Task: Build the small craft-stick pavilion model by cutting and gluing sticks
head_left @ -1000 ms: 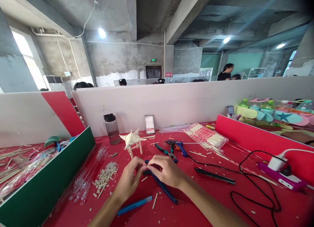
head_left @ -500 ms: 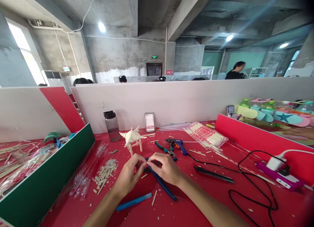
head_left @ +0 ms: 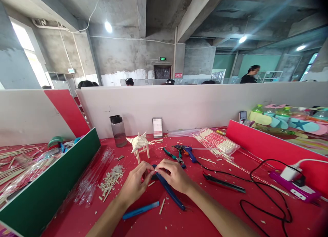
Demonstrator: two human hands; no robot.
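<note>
My left hand [head_left: 137, 180] and my right hand [head_left: 174, 175] meet fingertip to fingertip above the red table. Both are pinched closed; whatever lies between the fingertips is too small to make out. Beneath them is a dark blue-handled tool [head_left: 170, 192], its head hidden by my fingers. Just beyond stands a small pavilion model [head_left: 140, 144] made of wooden sticks, upright on its legs. Green-handled pliers [head_left: 176, 157] and a blue glue gun [head_left: 187, 151] lie past my right hand. A blue strip-like piece [head_left: 140, 210] and a short stick [head_left: 162, 206] rest nearer to me.
Cut stick pieces [head_left: 112, 179] and clear plastic wrap [head_left: 88, 177] lie at left, beside a green divider [head_left: 58, 182]. A bottle [head_left: 118, 131] stands behind. At right are packed sticks [head_left: 217, 142], a black utility knife [head_left: 224, 183], a looping cable [head_left: 261, 214] and a purple power strip [head_left: 292, 186].
The whole view has shifted slightly, with things appearing a little further right. My hands keep the same pinched pose over the blue-handled tool.
</note>
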